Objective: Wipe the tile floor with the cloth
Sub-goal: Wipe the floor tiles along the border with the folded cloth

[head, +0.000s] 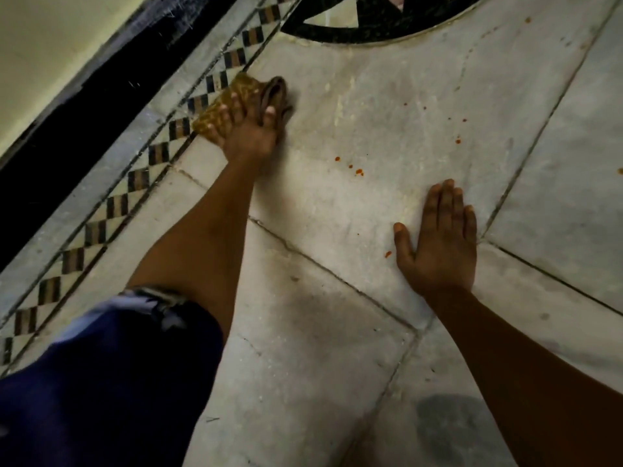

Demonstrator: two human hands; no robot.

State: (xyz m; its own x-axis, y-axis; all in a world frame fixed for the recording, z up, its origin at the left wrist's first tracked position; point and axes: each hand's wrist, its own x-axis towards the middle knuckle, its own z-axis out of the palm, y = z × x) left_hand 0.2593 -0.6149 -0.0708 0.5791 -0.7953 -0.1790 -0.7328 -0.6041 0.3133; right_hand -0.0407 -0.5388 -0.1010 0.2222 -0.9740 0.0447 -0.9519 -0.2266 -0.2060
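My left hand (247,129) presses a bunched yellow-brown cloth (236,92) onto the pale marble tile floor (387,106), right at the edge of the checkered border strip; the fingers grip the cloth from above. My right hand (440,246) lies flat on the floor to the right, palm down, fingers straight and close together, holding nothing. Small orange-red spots (359,171) dot the tile between the two hands, and one spot (387,253) sits just beside my right thumb.
A checkered black-and-tan border strip (114,203) runs diagonally along the left, with a black skirting and cream wall (50,62) beyond. A black curved inlay (371,25) lies at the top. A dark damp patch (448,426) shows at the bottom. My blue-clothed knee (101,382) fills the lower left.
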